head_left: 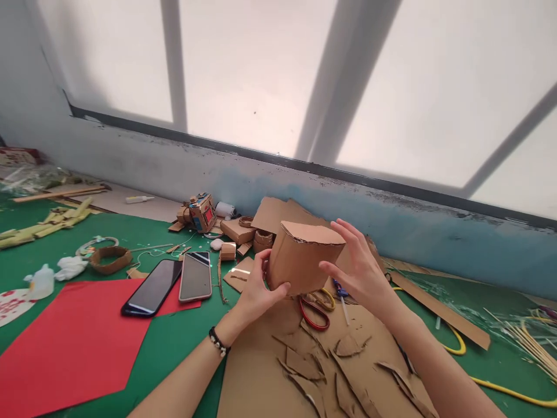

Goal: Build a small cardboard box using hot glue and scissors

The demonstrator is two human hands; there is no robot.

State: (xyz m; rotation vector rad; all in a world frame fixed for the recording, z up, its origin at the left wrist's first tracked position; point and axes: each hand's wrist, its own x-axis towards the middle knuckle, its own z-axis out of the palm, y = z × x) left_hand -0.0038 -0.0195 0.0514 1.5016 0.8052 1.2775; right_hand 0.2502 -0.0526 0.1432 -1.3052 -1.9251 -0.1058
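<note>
A brown cardboard box (304,264) with a curved front and a flat top is raised over the table. My left hand (260,288) grips its lower left side, thumb in front and fingers behind. At its right side is my right hand (359,273), thumb and fingers spread apart; whether a fingertip touches the box I cannot tell. Below the box lie scissors (314,313) with red handles and a blue glue gun (342,290), partly hidden. Torn cardboard scraps (304,366) are scattered on a large cardboard sheet (248,360).
Left of the sheet, two phones (152,288) lie partly on red paper (82,342). Behind them stand a small cardboard model (198,213) and cardboard pieces (238,230). A yellow cable (513,395) and thin sticks (533,348) are at the right. The wall (413,238) bounds the green table.
</note>
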